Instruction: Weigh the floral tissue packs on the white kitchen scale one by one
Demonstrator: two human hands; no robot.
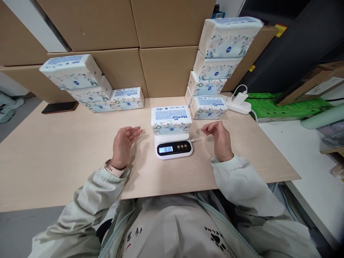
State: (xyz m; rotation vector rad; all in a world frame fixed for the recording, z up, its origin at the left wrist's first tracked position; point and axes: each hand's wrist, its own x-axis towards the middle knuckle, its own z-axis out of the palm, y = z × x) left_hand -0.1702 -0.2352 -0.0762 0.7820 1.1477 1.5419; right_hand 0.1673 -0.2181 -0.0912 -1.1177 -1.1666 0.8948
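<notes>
A tissue pack [172,120] with a floral print and the word Manhua lies on a white digital scale [174,149], whose lit display appears to read 103.5. To the left of the scale, my left hand [124,145] hovers over the table with fingers apart, holding nothing. My right hand [219,139] is on the other side, its fingers loosely curled but parted, near the white cable [199,139] that runs from the scale. Neither hand touches the pack or the scale.
More tissue packs are stacked at the back left [90,94] and in a taller stack [212,86] at the back right. A dark phone [59,107] lies at the left. A white power strip [238,104] with a plug sits beside a green crate [290,107]. Cardboard boxes [169,71] wall the back.
</notes>
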